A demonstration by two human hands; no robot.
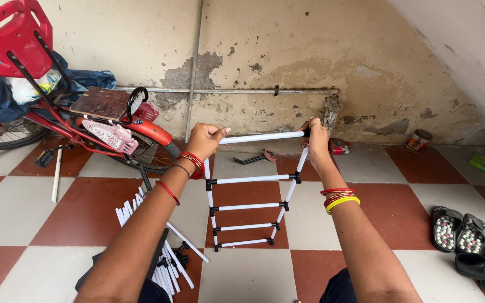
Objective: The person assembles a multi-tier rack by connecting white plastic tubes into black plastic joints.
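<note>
I hold up a ladder-like rack frame [251, 206] of white rods and black corner joints, its foot resting on the tiled floor. My left hand [204, 140] grips the left end of the top rod. On the right end, my right hand [316, 141] is closed around the top black joint. Both wrists wear red and yellow bangles. Several loose white rods [166, 252] and small black joints [182, 253] lie on the floor beside my left forearm.
A red child's bicycle [105, 120] leans by the stained wall at left. A single white rod [56, 175] lies near it. Sandals [459, 229] sit at right, with a jar [418, 140], a red packet [339, 146] and pliers [258, 157] along the wall.
</note>
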